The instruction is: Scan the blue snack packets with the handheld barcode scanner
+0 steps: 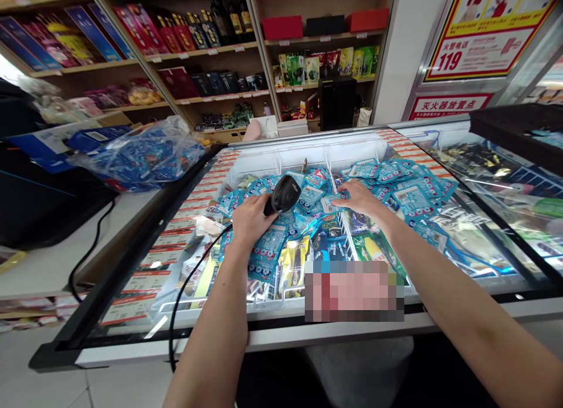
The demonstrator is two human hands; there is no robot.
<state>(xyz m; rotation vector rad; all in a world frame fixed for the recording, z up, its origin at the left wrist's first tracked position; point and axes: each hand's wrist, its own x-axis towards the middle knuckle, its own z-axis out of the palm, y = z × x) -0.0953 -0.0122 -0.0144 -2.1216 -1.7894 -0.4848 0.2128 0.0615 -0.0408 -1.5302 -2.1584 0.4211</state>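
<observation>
My left hand (251, 220) is wrapped round the handle of a black barcode scanner (285, 194), its cable trailing down past my forearm. The scanner's head points right, towards a blue packet (328, 204) with a white barcode label. My right hand (357, 197) pinches that packet at its right edge. Many similar blue packets lie spread under and around both hands, with a loose pile (413, 200) at the right. They rest on the glass top of a chest freezer (162, 244). Through the glass, wire baskets with colourful wrapped goods show.
A clear plastic bag (145, 153) full of blue packets sits on the counter at the left, beside a dark machine (35, 185). Shelves (211, 50) with boxes, bottles and bags stand behind the freezer. A black tray (519, 132) lies on the freezer's far right.
</observation>
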